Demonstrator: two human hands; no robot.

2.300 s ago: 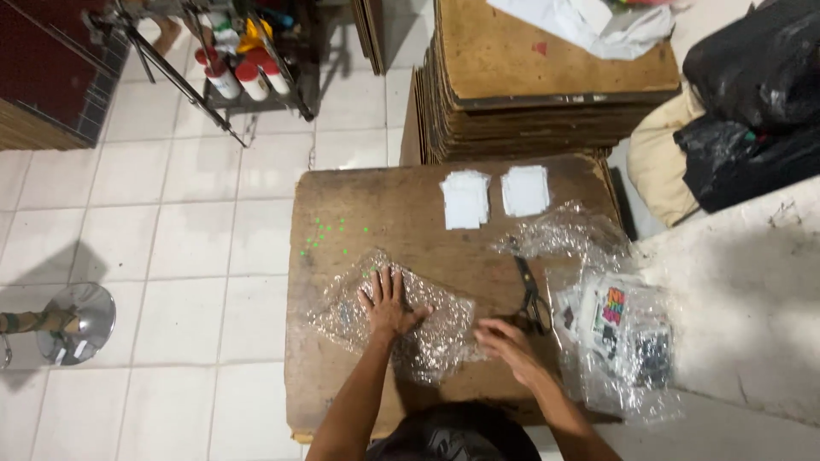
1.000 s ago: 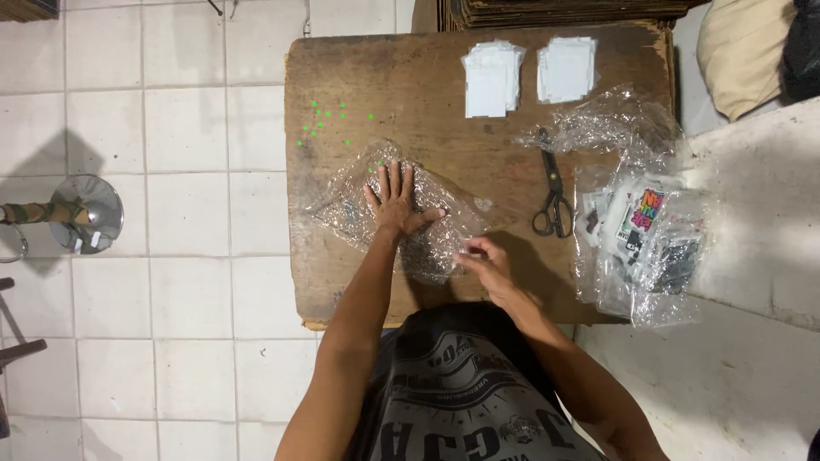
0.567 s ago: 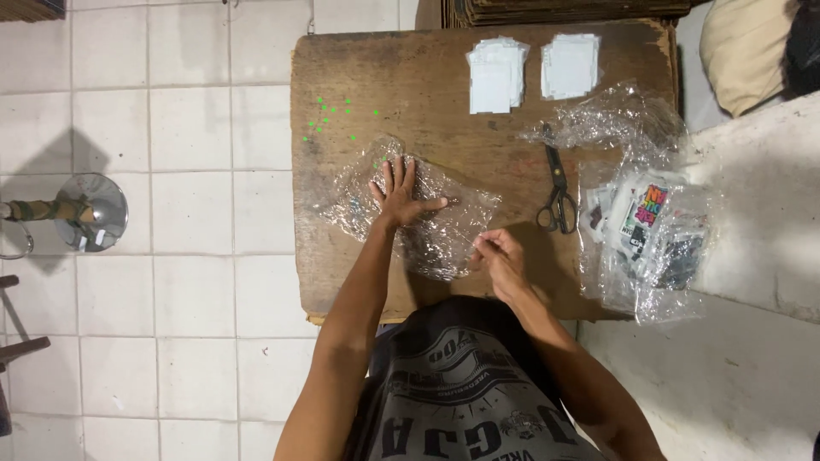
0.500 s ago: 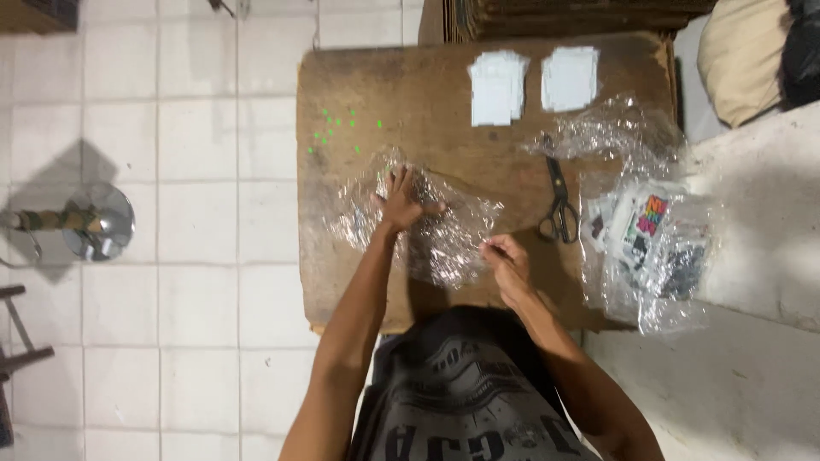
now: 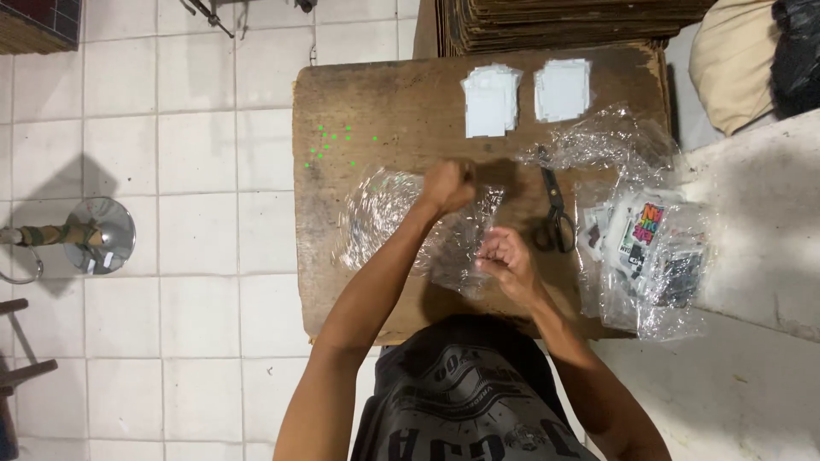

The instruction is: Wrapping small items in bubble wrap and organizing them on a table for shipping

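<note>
A crumpled sheet of clear plastic wrap (image 5: 389, 218) lies on the brown wooden table (image 5: 384, 94). My left hand (image 5: 448, 186) is closed into a fist at the sheet's far edge, gripping the wrap. My right hand (image 5: 506, 259) holds the near right part of the same sheet, fingers curled on it. Black scissors (image 5: 553, 218) lie just right of my right hand.
Two stacks of white squares (image 5: 491, 102) (image 5: 562, 89) sit at the table's far side. A clear bag of printed packets (image 5: 649, 252) lies at the right edge. Stacked boards (image 5: 564, 21) stand beyond the table. A metal stand base (image 5: 101, 235) rests on the tiled floor, left.
My left hand went from flat on the wrap to a fist and shifted right. My right hand rose slightly with the sheet's edge. The camera view drifted.
</note>
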